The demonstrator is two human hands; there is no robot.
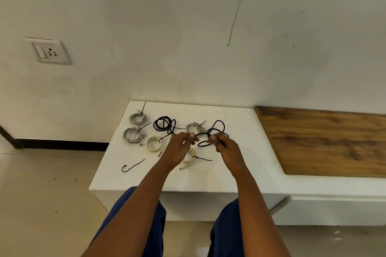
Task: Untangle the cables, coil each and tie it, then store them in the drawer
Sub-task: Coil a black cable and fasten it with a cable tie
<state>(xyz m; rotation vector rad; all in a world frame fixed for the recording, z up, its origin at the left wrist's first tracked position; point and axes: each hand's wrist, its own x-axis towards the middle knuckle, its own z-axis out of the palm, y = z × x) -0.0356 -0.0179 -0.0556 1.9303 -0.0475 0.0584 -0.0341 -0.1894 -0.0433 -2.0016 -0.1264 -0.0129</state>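
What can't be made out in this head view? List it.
- Cream coil: its upper part hidden behind the left hand.
- Black cable: the stretch inside the right hand is covered by fingers.
- Coil plugs: too small to identify.
- Drawer: none identifiable in view.
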